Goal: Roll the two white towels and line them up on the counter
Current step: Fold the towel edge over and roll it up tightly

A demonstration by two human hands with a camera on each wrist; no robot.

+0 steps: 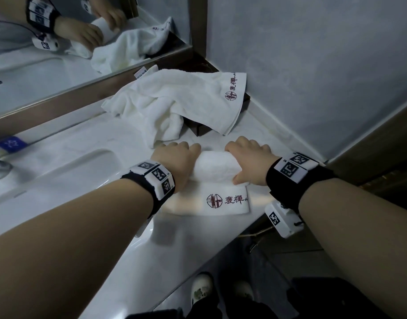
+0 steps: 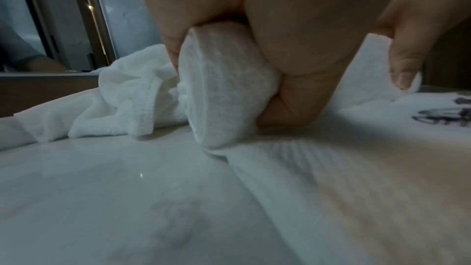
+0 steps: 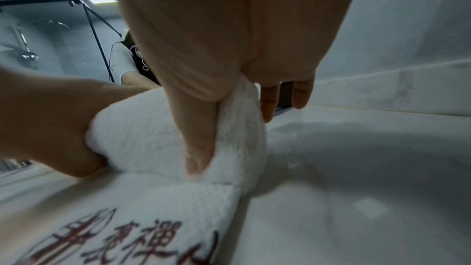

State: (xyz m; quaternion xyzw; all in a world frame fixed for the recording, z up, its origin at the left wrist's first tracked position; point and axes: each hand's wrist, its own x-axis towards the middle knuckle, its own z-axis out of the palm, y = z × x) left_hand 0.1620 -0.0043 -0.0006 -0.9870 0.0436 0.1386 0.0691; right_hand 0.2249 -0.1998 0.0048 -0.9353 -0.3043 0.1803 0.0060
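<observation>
On pale marble counter, both hands — left hand, right hand — clenched round half-rolled white terry towel, first roll nearly done; next, probably rolling over flat logo end, then crumpled second white towel.

Crumpled towel mostly hides a dark box.

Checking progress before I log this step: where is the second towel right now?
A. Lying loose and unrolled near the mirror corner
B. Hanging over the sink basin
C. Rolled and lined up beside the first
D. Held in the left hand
A: the second towel lies crumpled and unrolled by the mirror corner, while the left hand and right hand both grip the half-rolled towel on the counter.
</observation>
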